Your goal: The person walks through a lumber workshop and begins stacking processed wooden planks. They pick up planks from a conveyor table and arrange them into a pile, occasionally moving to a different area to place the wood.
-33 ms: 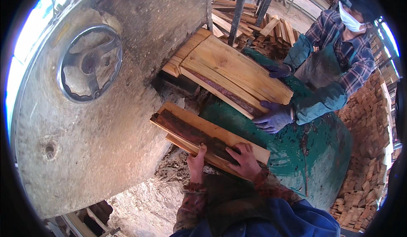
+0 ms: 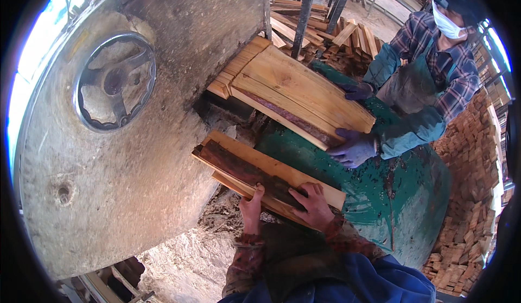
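Note:
A short stack of rough boards (image 2: 320,188) lies in front of me, with a dark, bark-faced slab (image 2: 228,163) along its top. My left hand (image 2: 251,209) grips the near edge, thumb up on the slab and fingers hidden below. Farther right along the same stack, my right hand (image 2: 315,206) is laid over the top with its fingers bent around the slab. Beyond, a wider stack of pale boards (image 2: 287,83) is held by a co-worker's gloved hands (image 2: 354,148), one at the near corner and one on the far side.
A big machine housing (image 2: 173,156) with a metal handwheel (image 2: 114,80) stands on the left. Under the boards spreads a worn green metal table (image 2: 401,194). Cut wood pieces (image 2: 467,194) are piled at right, and loose boards (image 2: 347,34) lie behind dark posts (image 2: 305,15).
The co-worker's near glove has shifted very slightly, and the boards in the wider stack sit a little closer together. My hands and my stack look unmoved.

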Available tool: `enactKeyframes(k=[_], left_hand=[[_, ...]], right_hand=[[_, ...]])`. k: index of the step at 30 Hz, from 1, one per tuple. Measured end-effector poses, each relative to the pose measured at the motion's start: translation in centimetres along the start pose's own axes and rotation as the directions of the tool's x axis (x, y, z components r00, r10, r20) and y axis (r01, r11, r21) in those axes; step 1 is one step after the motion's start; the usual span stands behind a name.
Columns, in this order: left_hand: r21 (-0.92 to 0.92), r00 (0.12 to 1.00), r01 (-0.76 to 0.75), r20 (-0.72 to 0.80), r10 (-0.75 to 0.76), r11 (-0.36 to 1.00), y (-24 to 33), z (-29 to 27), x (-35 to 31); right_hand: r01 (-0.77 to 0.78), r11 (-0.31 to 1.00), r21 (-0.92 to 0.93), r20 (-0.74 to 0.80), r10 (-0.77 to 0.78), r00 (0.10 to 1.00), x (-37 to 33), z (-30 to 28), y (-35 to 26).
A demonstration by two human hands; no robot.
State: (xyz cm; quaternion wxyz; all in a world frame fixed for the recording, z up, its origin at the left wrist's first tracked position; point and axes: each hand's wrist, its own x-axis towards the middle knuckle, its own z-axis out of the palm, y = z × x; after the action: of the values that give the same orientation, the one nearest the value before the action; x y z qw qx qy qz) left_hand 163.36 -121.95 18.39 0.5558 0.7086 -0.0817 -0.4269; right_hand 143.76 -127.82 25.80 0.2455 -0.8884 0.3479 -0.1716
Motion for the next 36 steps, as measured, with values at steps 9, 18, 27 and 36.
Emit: enactKeyframes(k=[9, 18, 27, 36], left_hand=[[-0.048, 0.998, 0.058, -0.001, -0.058, 0.997, 0.2, 0.5, -0.2], [-0.132, 0.995, 0.099, 0.027, -0.097, 0.986, 0.2, 0.4, -0.2], [-0.128, 0.998, 0.067, 0.02, -0.065, 0.989, -0.4, 0.1, 0.2], [-0.115, 0.997, 0.073, 0.025, -0.071, 0.991, 0.1, 0.1, -0.1]], right_hand=[[-0.016, 1.0, -0.007, -0.004, 0.016, 1.0, -0.2, 0.2, 0.4], [-0.018, 1.0, -0.018, 0.003, 0.018, 1.0, -0.1, 0.0, 0.2], [-0.028, 1.0, 0.004, 0.014, 0.028, 1.0, -0.2, 0.1, 0.1], [-0.023, 1.0, 0.007, 0.002, 0.023, 1.0, -0.2, 0.0, 0.0]])
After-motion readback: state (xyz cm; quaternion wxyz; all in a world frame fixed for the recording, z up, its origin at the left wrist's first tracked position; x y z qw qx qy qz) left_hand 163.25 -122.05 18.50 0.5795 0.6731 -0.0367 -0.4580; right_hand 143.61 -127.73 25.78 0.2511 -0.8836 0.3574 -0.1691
